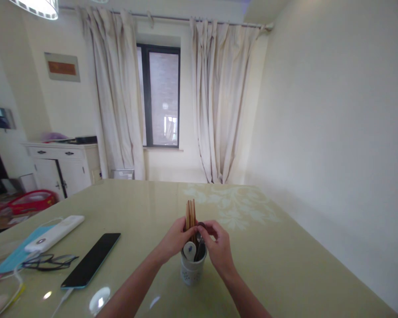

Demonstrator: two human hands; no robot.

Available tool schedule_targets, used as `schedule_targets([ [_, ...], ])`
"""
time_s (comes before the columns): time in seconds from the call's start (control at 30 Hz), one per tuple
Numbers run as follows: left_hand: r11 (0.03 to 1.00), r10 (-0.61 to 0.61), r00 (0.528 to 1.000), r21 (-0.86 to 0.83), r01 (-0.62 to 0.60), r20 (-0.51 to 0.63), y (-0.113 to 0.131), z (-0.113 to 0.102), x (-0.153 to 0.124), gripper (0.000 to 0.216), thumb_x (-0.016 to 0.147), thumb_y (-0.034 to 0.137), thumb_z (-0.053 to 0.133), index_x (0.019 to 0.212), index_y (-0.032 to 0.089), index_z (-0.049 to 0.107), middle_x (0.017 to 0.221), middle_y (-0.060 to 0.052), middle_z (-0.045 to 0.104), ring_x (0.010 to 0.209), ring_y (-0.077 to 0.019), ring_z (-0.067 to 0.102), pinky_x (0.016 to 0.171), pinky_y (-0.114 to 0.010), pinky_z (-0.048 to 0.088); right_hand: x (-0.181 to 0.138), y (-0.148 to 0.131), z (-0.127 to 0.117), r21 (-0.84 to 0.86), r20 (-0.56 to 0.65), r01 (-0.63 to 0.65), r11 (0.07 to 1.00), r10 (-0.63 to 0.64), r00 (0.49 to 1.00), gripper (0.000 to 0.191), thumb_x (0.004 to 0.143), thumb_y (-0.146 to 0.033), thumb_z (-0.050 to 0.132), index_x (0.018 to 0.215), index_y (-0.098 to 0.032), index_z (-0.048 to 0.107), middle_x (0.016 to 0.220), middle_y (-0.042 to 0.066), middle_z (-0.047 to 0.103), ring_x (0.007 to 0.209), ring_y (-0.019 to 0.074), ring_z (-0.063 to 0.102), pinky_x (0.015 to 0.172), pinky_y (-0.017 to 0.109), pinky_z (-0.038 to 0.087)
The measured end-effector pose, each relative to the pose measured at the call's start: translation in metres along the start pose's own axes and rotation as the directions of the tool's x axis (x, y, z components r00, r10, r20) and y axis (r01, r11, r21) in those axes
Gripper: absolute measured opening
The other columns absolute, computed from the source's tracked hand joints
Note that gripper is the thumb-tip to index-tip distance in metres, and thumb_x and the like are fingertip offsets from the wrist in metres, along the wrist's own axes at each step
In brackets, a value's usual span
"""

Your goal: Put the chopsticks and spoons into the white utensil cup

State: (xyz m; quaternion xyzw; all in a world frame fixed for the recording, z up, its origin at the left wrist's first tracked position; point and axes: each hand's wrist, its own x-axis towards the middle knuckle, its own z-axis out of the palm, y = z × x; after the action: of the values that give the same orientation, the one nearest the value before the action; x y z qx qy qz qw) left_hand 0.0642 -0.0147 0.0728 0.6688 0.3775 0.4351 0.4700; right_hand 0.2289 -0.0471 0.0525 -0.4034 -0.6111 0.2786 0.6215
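A white utensil holder (191,271) with a small pierced pattern stands upright on the table. Wooden chopsticks (190,214) rise from it, and a white spoon (189,251) leans at its front rim. My left hand (173,240) is closed round the chopsticks, its thumb across the front and its fingers mostly hidden behind. Above the right side of the holder, my right hand (220,247) pinches a dark-ended utensil (201,225). Shiny metal shows just below that pinch; the utensil's exact kind is unclear. Both hands nearly meet there.
On the table (278,265), to the left, lie a black phone (92,259) with a cable, folded glasses (49,262), a white power strip (55,233) and a blue mask-like sheet (18,256). A wall (345,132) borders the right side.
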Motion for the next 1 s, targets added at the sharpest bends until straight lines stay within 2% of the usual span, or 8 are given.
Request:
schedule_targets([
  [0.23,0.985,-0.110,0.994,-0.131,0.110,0.005,-0.001,-0.006,-0.003,0.059,0.074,0.061,0.085,0.107,0.013,0.076,0.094,-0.009,0.080,0.089,-0.0266,0.073,0.081,-0.036,0.058,-0.007,-0.003,-0.003,0.021,0.009,-0.048,0.999,0.048,0.999,0.032,0.097,-0.052,0.071,0.106,-0.021,0.071,0.099,0.011,0.083,0.088,0.0279,0.079,0.077,0.037,0.063],
  [0.3,0.987,-0.132,0.991,-0.088,0.133,0.023,0.000,-0.006,-0.004,0.060,0.075,0.065,0.082,0.103,0.013,0.078,0.092,-0.009,0.080,0.086,-0.0257,0.072,0.078,-0.034,0.056,-0.011,-0.001,-0.003,-0.022,0.026,-0.069,0.997,0.070,0.997,0.032,0.098,-0.052,0.068,0.108,-0.022,0.071,0.102,0.011,0.082,0.089,0.0283,0.078,0.071,0.035,0.062],
  [0.4,0.994,-0.103,0.994,0.035,0.102,0.023,0.000,-0.004,-0.004,0.059,0.080,0.070,0.073,0.091,0.012,0.078,0.082,-0.006,0.077,0.078,-0.0232,0.068,0.069,-0.030,0.051,-0.021,0.005,-0.002,-0.083,0.048,-0.053,0.995,0.057,0.997,0.034,0.098,-0.050,0.067,0.118,-0.022,0.069,0.108,0.011,0.080,0.094,0.0287,0.077,0.065,0.033,0.060],
  [0.53,0.988,-0.047,0.999,0.148,0.048,-0.006,0.001,-0.001,-0.006,0.057,0.087,0.070,0.064,0.084,0.013,0.075,0.077,-0.005,0.073,0.075,-0.0224,0.065,0.066,-0.030,0.048,-0.032,0.015,0.002,-0.112,0.075,0.028,0.993,-0.019,0.997,0.040,0.100,-0.048,0.065,0.130,-0.021,0.065,0.116,0.011,0.077,0.104,0.0272,0.074,0.081,0.035,0.060],
  [0.67,0.991,-0.002,1.000,0.130,0.004,-0.021,0.009,-0.001,-0.010,0.054,0.089,0.067,0.062,0.086,0.014,0.073,0.081,-0.006,0.074,0.079,-0.0235,0.067,0.071,-0.031,0.052,-0.036,0.021,0.004,-0.066,0.134,-0.021,0.998,0.030,0.991,0.044,0.106,-0.055,0.054,0.132,-0.021,0.063,0.116,0.012,0.076,0.099,0.0257,0.074,0.085,0.036,0.059],
  [0.8,0.994,0.006,0.999,0.112,-0.002,-0.036,0.014,-0.001,-0.009,0.051,0.091,0.065,0.062,0.087,0.016,0.075,0.085,-0.006,0.078,0.082,-0.0248,0.071,0.075,-0.032,0.055,-0.038,0.025,0.005,-0.041,0.154,-0.031,0.999,0.037,0.987,0.050,0.106,-0.061,0.052,0.138,-0.023,0.059,0.120,0.013,0.076,0.103,0.0274,0.074,0.089,0.038,0.058],
  [0.9,0.996,0.009,0.994,0.089,0.001,-0.111,0.018,-0.001,-0.007,0.055,0.090,0.068,0.063,0.093,0.015,0.077,0.094,-0.010,0.082,0.090,-0.0289,0.076,0.082,-0.037,0.059,-0.040,0.027,0.007,-0.028,0.168,-0.041,0.999,0.045,0.985,0.050,0.107,-0.062,0.049,0.138,-0.023,0.059,0.119,0.012,0.076,0.101,0.0274,0.074,0.089,0.038,0.057],
  [1.0,0.995,0.061,0.968,0.088,-0.040,-0.245,0.036,-0.011,-0.005,0.060,0.086,0.073,0.066,0.097,0.015,0.080,0.103,-0.014,0.084,0.103,-0.0334,0.077,0.095,-0.043,0.059,-0.041,0.029,0.008,-0.058,0.153,-0.071,0.996,0.079,0.985,0.050,0.107,-0.064,0.047,0.129,-0.022,0.062,0.110,0.011,0.076,0.094,0.0260,0.072,0.084,0.036,0.055],
])
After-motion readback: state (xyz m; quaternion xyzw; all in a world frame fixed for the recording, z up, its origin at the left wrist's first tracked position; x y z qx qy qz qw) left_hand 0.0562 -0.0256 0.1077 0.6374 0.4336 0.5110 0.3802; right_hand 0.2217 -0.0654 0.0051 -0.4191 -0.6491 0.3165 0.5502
